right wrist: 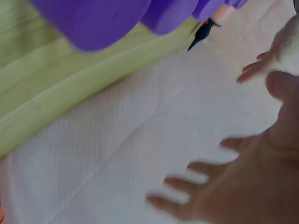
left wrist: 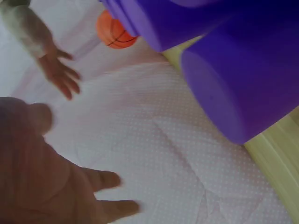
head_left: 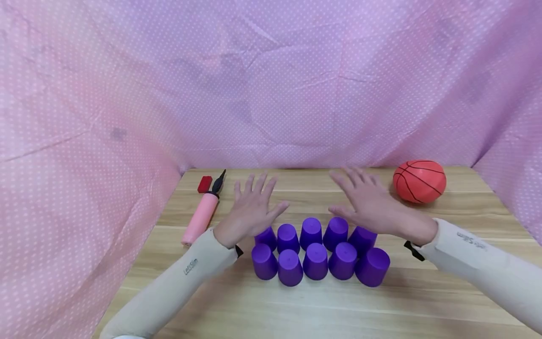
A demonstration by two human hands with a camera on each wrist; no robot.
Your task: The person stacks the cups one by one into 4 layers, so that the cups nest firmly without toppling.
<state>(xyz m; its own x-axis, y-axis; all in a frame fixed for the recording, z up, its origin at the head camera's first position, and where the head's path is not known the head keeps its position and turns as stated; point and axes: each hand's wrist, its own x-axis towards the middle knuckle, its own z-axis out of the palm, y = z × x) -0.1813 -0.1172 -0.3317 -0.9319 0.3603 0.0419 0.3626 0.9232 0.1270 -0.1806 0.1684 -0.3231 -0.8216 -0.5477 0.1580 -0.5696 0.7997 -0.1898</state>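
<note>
I saw ten purple cups point(head_left: 315, 262) upside down on the tabletop point(head_left: 322, 310) in two rows of five, the far row's end cups partly hidden by the hands. The left hand point(head_left: 250, 212) and right hand point(head_left: 372, 206) held nothing, their fingers spread apart and slightly blurred. My wrist views cut off the nearest cups. Farther left lay a pink pump point(head_left: 201, 219) and a small red block point(head_left: 205, 184), its details unreadable; a red ball point(head_left: 419, 181) sat beyond the right hand.
</note>
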